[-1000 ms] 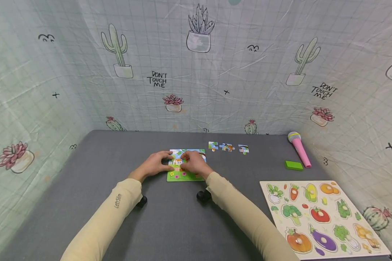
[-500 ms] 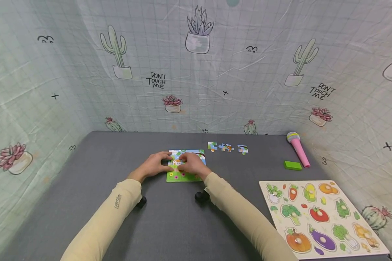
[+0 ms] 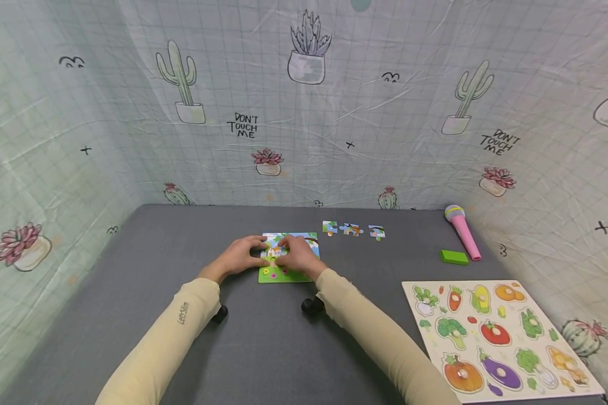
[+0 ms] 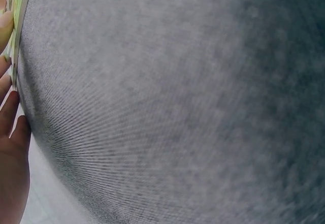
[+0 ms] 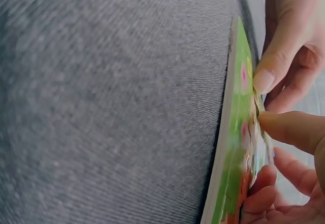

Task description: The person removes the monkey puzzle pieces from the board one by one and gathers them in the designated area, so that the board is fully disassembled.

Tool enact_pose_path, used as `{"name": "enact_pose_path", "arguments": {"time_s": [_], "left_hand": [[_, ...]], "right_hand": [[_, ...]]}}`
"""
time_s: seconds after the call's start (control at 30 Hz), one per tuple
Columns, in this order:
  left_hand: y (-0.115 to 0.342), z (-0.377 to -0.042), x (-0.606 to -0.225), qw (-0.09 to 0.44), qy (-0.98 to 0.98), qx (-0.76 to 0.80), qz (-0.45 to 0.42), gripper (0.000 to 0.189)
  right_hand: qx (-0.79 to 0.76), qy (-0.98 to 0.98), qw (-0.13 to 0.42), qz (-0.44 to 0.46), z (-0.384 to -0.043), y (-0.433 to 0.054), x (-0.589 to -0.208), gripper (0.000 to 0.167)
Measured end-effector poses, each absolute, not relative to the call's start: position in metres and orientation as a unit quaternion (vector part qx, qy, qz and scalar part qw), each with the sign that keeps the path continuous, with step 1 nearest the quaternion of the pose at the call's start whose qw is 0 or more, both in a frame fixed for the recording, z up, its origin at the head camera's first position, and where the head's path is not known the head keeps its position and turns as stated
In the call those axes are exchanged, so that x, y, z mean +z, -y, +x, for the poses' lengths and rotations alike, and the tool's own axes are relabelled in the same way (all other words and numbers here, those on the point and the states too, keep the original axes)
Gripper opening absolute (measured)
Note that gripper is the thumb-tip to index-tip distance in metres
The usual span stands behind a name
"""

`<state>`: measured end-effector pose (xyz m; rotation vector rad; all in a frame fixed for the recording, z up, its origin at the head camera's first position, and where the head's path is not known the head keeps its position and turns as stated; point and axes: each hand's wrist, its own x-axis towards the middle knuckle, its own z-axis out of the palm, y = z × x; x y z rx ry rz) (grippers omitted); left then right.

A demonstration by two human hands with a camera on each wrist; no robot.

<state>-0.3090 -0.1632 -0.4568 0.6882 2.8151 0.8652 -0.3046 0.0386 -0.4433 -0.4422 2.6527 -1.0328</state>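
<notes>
- Green-edged, flat on the grey tabletop (image 3: 263, 349): see the puzzle board (image 3: 285, 278) directly beneath the grip?
- Yes. And at its left side, touching, thumb and fingers spread apart: left hand (image 3: 237, 254).
- With the right hand (image 3: 301, 256)?
- Pinching a thin puzzle piece (image 5: 266, 140) between thumb and fingertips, low over the board. Partly hidden; can't tell whether seated.
- Around that grip?
- Beyond and to the right, three loose pieces (image 3: 353, 229). Farther right, a pink microphone (image 3: 468, 237) near a green block (image 3: 454, 257); nearer, a vegetable board (image 3: 474, 337).
</notes>
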Motion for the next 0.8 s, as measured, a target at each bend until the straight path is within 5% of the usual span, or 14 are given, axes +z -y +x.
{"name": "enact_pose_path", "arguments": {"time_s": [0.4, 0.8], "left_hand": [[0.163, -0.307, -0.457, 0.059, -0.927, 0.294, 0.227, 0.049], [0.164, -0.308, -0.456, 0.063, -0.926, 0.293, 0.231, 0.048]], "right_hand": [[-0.426, -0.885, 0.112, -0.149, -0.300, -0.041, -0.444, 0.020], [-0.524, -0.841, 0.117, -0.060, -0.309, -0.101, -0.433, 0.026]]}}
